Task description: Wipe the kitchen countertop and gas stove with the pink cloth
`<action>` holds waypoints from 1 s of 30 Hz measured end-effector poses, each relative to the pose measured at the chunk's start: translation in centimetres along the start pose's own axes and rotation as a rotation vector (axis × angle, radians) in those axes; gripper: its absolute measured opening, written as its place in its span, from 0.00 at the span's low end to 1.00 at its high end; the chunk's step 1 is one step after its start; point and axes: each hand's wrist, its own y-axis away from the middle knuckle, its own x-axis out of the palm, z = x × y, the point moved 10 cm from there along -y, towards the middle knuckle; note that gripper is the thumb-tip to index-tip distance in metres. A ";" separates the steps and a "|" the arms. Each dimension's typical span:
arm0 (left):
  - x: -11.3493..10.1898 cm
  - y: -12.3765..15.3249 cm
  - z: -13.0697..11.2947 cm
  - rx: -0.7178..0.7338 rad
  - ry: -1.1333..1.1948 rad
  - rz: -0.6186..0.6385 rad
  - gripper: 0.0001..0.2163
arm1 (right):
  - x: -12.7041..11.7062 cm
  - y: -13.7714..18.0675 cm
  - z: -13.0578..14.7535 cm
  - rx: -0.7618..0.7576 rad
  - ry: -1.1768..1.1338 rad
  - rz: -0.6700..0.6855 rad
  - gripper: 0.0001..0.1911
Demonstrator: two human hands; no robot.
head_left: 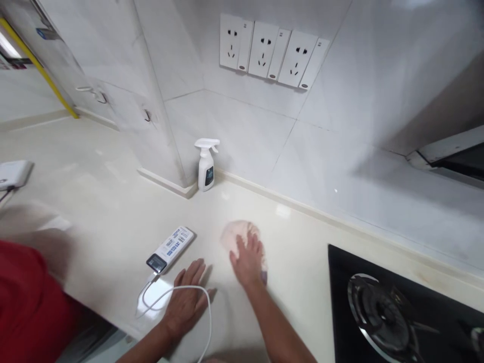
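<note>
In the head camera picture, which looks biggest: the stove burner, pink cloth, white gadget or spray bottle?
1. stove burner
2. pink cloth and white gadget: about alike; the right hand hides part of the cloth.
3. spray bottle, but it stands farther away, so that is unsure.

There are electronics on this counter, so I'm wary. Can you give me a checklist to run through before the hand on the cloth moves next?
1. Right hand flat on the pink cloth: ok.
2. Left hand flat on the counter, apart from the cloth: ok.
3. White cable clear of both hands: not ok, it crosses the left hand.
4. White device apart from the cloth: ok.
5. Spray bottle upright, away from the cloth: ok.
6. Cloth dry: cannot tell.
</note>
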 end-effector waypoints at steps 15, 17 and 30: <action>0.3 -0.1 0.3 0.079 -0.065 0.008 0.19 | -3.7 11.7 -13.6 0.110 0.110 0.049 0.30; 0.2 -0.3 0.1 0.094 -0.084 0.002 0.19 | -5.9 9.0 -19.2 0.335 0.173 -0.028 0.31; 0.9 -0.9 0.3 0.107 -0.171 0.058 0.21 | -4.6 6.5 -12.4 0.442 0.076 -0.094 0.30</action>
